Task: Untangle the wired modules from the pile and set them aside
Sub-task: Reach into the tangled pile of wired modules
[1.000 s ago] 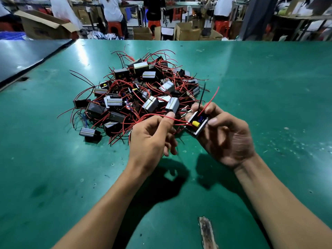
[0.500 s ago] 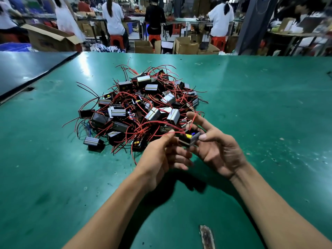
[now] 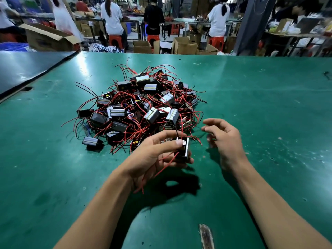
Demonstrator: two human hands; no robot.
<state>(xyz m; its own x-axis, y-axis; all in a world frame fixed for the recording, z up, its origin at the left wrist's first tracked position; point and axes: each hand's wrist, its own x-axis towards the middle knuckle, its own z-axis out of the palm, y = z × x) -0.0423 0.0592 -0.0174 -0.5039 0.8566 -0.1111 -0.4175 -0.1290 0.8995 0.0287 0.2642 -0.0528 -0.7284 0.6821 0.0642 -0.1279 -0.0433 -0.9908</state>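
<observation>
While left hand [image 3: 154, 157] grips 1 module [image 3: 185, 150] near the pile [image 3: 140, 105], right hand [image 3: 226, 139] hangs slack.

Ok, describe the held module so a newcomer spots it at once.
On the green table, find the pile of red-wired modules. Just nearer than it, the left hand grips one black module with a silvery edge. Alone among them it is off the table, red wires trailing over the palm.

Green counter [image 3: 251, 105], scuffed pale. Pile [image 3: 140, 106]: black modules with silver striped faces, red wires, few black. Held module [image 3: 184, 149] black, silver edge.
</observation>
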